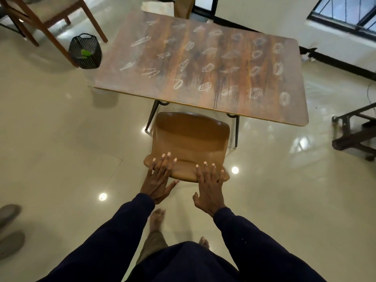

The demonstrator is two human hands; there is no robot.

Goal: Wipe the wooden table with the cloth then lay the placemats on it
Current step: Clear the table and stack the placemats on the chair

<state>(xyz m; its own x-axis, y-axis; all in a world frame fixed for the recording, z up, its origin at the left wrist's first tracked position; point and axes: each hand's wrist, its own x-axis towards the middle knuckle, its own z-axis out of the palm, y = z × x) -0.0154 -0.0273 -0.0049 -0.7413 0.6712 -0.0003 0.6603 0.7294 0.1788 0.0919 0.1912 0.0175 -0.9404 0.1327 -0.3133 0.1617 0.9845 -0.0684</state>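
The wooden table [203, 64] stands ahead of me, its brown top covered with several white chalk loops and scribbles. A brown chair [191, 137] is tucked against its near edge. My left hand [159, 178] and my right hand [209, 188] lie flat on the top of the chair's backrest, fingers spread, holding nothing. No cloth or placemat shows in this view.
A black wire basket [85, 50] with something green inside sits on the glossy floor left of the table. A wooden chair [46, 19] stands at the far left, dark furniture [354, 131] at the right. Grey shoes [10, 228] lie at the left edge.
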